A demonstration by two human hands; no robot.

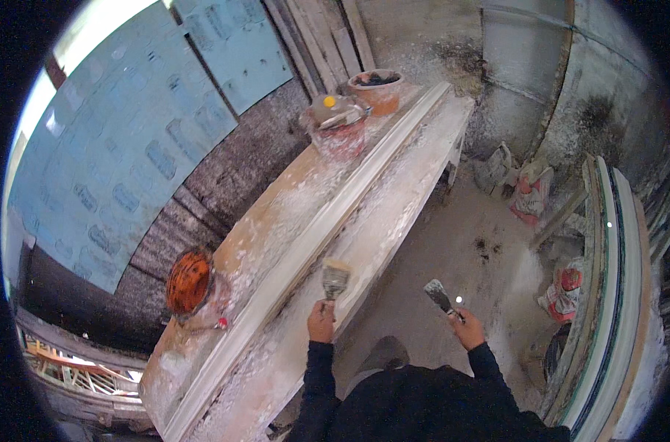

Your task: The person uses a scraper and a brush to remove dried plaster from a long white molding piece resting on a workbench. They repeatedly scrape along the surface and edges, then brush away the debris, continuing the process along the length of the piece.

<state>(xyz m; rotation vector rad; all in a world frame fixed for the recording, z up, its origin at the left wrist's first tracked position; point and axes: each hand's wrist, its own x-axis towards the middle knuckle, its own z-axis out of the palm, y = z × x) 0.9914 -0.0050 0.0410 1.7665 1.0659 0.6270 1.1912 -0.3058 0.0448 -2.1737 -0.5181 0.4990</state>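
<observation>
My left hand [321, 325] is closed around the handle of a flat paintbrush [335, 278], its pale bristles pointing away from me over the near side of the workbench. In my right hand [467, 330] is a putty knife [439, 296], gripped by its handle. Its blade is smeared with pale material and hangs over the floor, off the bench edge. A long white moulding [305, 239] with a ridged profile runs lengthwise along the dusty bench [265, 210]. The brush is close to the moulding's near side; whether it touches anything cannot be told.
An orange bowl [190, 283] sits on the bench's left side. Toward the far end are a white-smeared, plastic-covered container [340, 132] and an orange-brown bucket [379, 97]. Sacks [531, 193] lie on the floor at right, near long moulding strips [621, 250]. Blue panels [128, 140] line the left wall.
</observation>
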